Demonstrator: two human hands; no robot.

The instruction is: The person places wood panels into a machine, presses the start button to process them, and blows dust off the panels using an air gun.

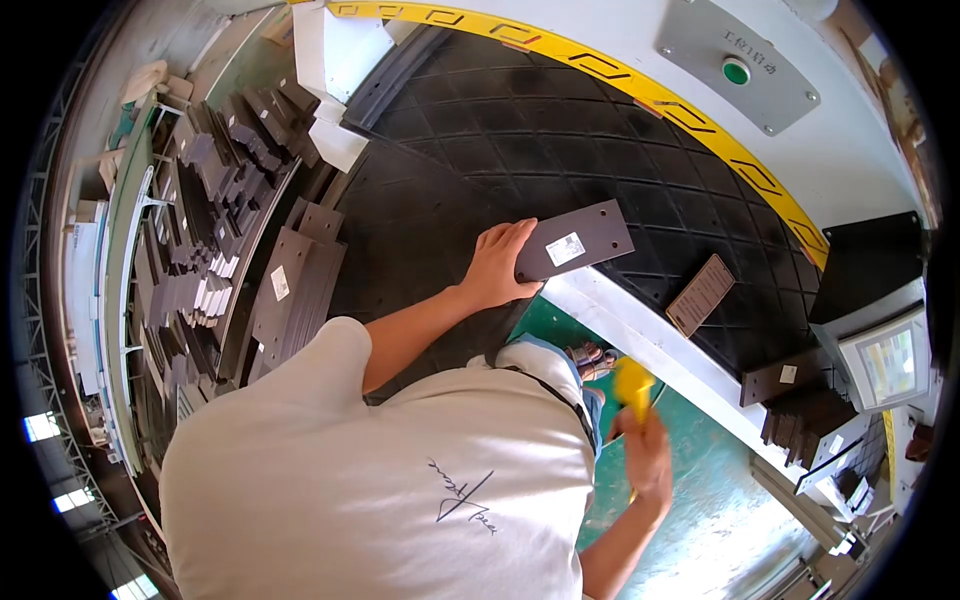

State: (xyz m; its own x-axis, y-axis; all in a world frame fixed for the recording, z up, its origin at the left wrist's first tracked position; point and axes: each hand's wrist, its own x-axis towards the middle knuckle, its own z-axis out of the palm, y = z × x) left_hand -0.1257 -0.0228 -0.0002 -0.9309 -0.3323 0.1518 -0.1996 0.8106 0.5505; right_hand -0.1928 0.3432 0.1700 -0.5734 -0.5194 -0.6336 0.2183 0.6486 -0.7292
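Note:
A dark grey metal plate [590,237] with holes near its right end and a white label sits near the edge of the black bed. My left hand [497,262] grips its left end, thumb on the near side and fingers over the far side. Lower right, over the green floor, my right hand [648,462] is closed around a yellow tool [634,384]. The tool's upper end is blurred by motion, so its exact kind cannot be made out. A brown rectangular plate [700,295] with printed text lies on the black bed, right of the metal plate.
Many stacked metal plates [285,290] fill the left side. More plates [805,410] are piled at right beside a screen [888,360]. A yellow curved guard [600,68] and a panel with a green button [736,70] stand at the far side. A white rail [640,335] edges the bed.

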